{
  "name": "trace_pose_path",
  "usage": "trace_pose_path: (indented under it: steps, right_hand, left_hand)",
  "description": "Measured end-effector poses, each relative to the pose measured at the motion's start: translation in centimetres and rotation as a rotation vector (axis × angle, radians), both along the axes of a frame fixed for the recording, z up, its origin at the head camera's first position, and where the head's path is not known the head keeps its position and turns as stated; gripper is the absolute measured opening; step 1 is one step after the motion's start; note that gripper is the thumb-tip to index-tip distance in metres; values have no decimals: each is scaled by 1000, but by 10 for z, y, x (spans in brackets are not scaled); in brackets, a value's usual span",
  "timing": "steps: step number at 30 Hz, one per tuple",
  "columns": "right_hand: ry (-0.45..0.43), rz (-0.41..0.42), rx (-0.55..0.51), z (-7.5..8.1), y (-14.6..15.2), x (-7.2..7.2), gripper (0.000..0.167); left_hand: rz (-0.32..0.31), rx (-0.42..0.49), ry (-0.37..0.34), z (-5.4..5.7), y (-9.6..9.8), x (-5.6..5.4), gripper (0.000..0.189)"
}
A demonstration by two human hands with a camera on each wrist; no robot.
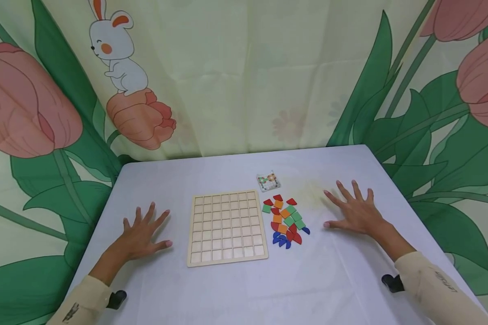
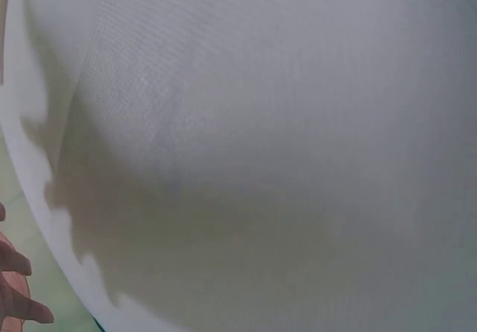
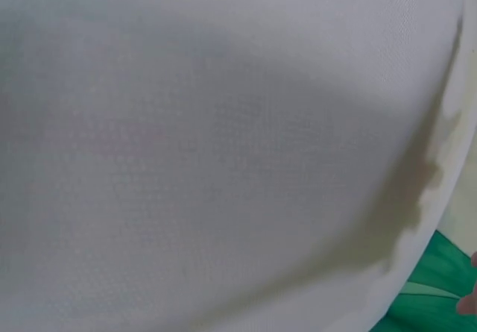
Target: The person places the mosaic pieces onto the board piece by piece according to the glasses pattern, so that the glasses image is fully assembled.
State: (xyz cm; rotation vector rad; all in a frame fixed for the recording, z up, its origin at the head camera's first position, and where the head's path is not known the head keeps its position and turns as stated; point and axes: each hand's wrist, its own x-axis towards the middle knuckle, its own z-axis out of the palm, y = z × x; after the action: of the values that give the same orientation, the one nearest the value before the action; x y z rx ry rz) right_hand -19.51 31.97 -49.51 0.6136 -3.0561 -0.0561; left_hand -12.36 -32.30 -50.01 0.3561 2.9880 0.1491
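My left hand (image 1: 140,234) is spread over the white table, left of a wooden grid board (image 1: 227,228), and holds nothing. On the other side my right hand (image 1: 358,214) is spread too, its fingers apart and free of any object. Between the board and the right hand lies a loose group of flat pieces: red quarter-round pieces (image 1: 297,238), orange squares (image 1: 282,229), green squares (image 1: 299,224) and blue pieces (image 1: 282,242). The grid's square cells hold no coloured pieces. In the left wrist view, fingertips (image 2: 26,309) show at the lower left edge.
A small clear packet with a printed pattern (image 1: 268,181) lies behind the pieces. The white tablecloth (image 1: 309,289) covers the table. A curtain printed with tulips and a rabbit (image 1: 119,54) hangs behind and at both sides.
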Motion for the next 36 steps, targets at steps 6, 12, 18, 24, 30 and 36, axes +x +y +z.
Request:
trace_pose_path:
  steps: [6,12,18,24,30,36]
  right_hand:
    - [-10,-10,-11,0,3,0,107]
    - [-22,3,-56,1,-2,-1,105]
    - [-31,10,-164,6,-12,-1,97]
    - [-113,-37,-207,12,-32,-4,93]
    - [-196,-45,-287,12,-53,-11,82]
    - [-289,-12,-407,14,-69,-20,66]
  left_hand:
    - [-23,-3,1,-5,3,-2,99]
    - [-56,-23,2,-6,8,-1,96]
    - [-82,5,-16,-4,14,2,95]
    - [-107,35,-22,-4,24,6,96]
    - [-115,49,-50,-4,34,9,98]
    - [-132,40,-69,-6,42,10,102]
